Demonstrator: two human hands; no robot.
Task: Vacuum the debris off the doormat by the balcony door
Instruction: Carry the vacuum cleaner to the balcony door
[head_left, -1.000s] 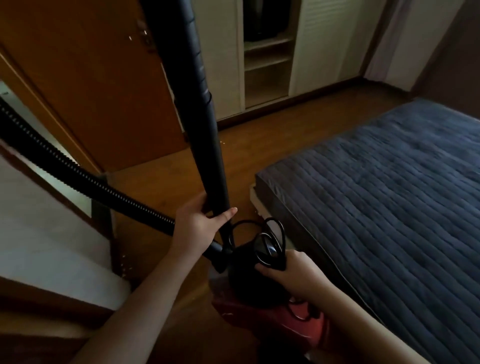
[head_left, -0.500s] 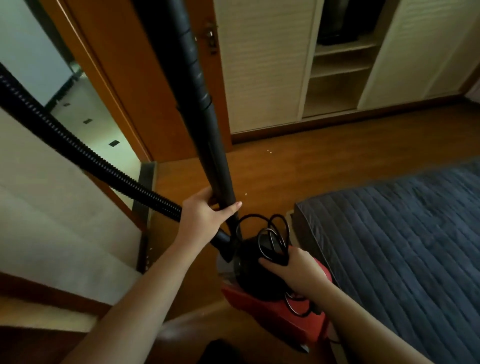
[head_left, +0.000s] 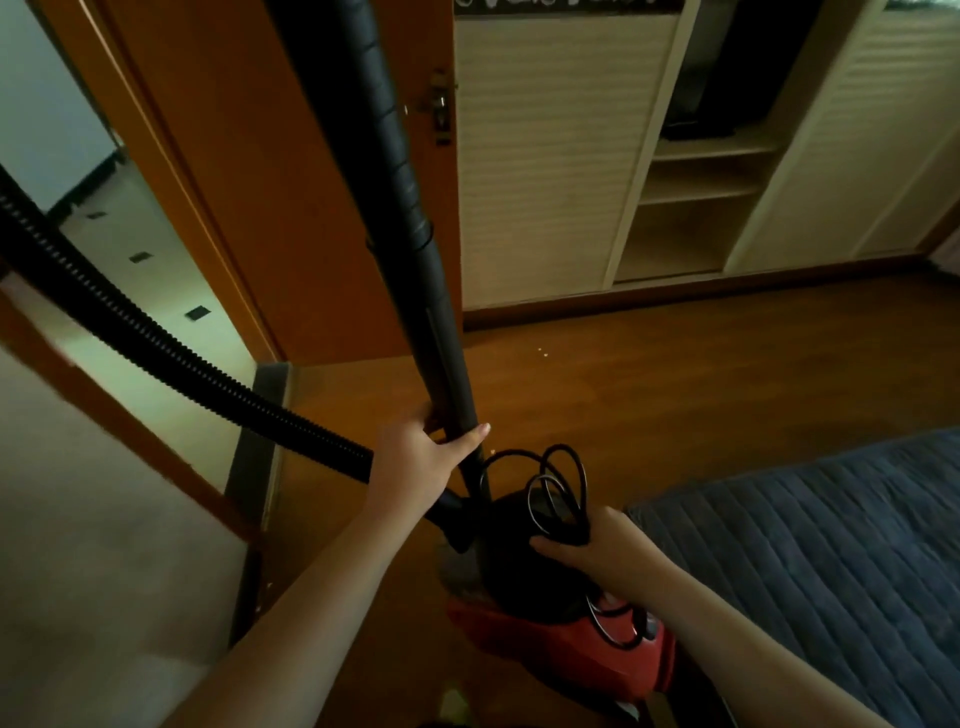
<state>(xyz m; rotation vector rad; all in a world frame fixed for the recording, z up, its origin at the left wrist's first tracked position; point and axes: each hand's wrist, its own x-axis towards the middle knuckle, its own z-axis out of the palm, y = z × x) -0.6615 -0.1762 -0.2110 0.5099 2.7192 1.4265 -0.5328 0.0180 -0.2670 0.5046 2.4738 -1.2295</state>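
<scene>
While the left hand (head_left: 415, 457) wraps its fingers and thumb round the lower end of the long black plastic vacuum tube (head_left: 410, 208), the right hand (head_left: 597, 540) is curled over the looped black power cord (head_left: 556, 493) on top of the red and black canister vacuum cleaner (head_left: 561, 618), gripping cord and, it seems, the carry handle together. The tube stands nearly upright and runs out of the top of the view, and the ribbed black flexible hose (head_left: 156, 338) sweeps off to the far left.

Several things could go wrong from here. The tall tube could swing into the orange wooden door (head_left: 249, 182) or its metal handle (head_left: 439, 106) just beside it if the left hand tips it. The loose cord loops could slip from the right hand and snag under the canister or round a foot. The hose, stretched towards the left doorway, could catch on the door frame and jerk the canister from the grip.

No doormat or balcony door shows in this view, so I cannot say where the mat lies relative to either hand. A few pale crumbs (head_left: 543, 352) dot the brown wooden floor (head_left: 675, 374) far beyond the hands, and the dark blue quilted bed (head_left: 831, 545) lies near right.
</scene>
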